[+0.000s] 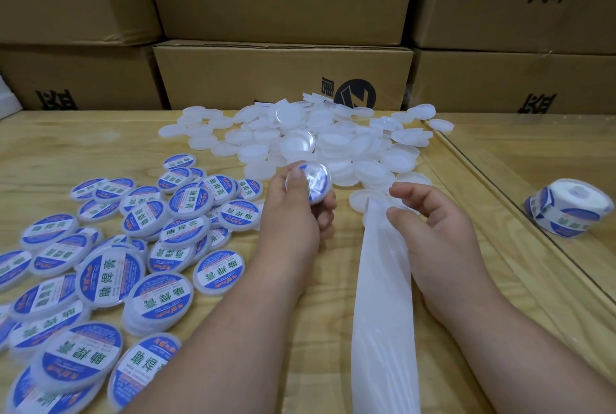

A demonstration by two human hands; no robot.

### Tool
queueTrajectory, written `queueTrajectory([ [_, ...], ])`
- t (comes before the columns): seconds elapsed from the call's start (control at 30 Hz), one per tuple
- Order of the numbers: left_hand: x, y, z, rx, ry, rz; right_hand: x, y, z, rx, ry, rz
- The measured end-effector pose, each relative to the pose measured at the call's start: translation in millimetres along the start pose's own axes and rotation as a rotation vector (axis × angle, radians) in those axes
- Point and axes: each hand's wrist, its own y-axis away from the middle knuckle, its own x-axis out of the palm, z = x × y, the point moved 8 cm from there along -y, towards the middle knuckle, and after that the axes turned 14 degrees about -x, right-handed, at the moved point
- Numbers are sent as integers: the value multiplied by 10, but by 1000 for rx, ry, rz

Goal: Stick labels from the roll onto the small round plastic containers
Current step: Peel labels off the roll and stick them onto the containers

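- The left hand (293,213) grips one container (313,183) between thumb and curled fingers, held above the counter (100,143) with its round face tilted up toward the camera; a blue-edged label seems already on it, though glare hides the print.
- The right hand (433,230) sits just right of it, thumb and forefinger bent toward each other over the tip of the backing strip (383,297); I cannot tell whether they pinch it or a label.
- The strip's long axis runs from that hand back toward the person, lying between the two forearms.
- Key relation, as I judge it: the next plain container lies straight ahead of both hands, in the plain pile (320,143) at the far middle of the counter, about equally near each hand.
- The done pile (116,263) lies to the left, nearer the left hand, so the held piece would likely go that way.
- The roll (570,210) stands well apart at the right, beyond a seam in the counter, nearer the right hand.
- Count: one roll, one strip, one held container; labelled ones roughly forty, plain ones several dozen, too overlapped to count exactly.
- Boxes (283,73) are stacked behind.
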Motion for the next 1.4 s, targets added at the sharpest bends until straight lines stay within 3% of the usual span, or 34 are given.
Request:
queueTrajectory([
  [0.17,-12,-20,-29,36,20,38,6,3,4,4,-4,9],
  [0.33,-34,-30,-40,-58,222,68,8,11,6,21,0,15],
  [0.6,-278,-85,-36,-130,588,-90,-67,7,2,4,97,-44],
  [0.7,-313,-69,-57,-118,591,-107,-120,-2,63,-45,244,-81],
  [0.8,-299,16,-130,19,288,-171,-202,-7,122,-62,410,-135],
  [0.93,-15,255,-288,444,-616,-318,-233,-8,84,-19,512,-118],
  [1.03,146,262,-176,483,-1147,-390,-187,4,76,17,587,-59],
  [1.17,4,152,-78,285,-1327,-490,-124,27,92,48,644,5],
  [1.4,43,109,-19,249,-1450,-428,-68,31,105,68,667,76],
])
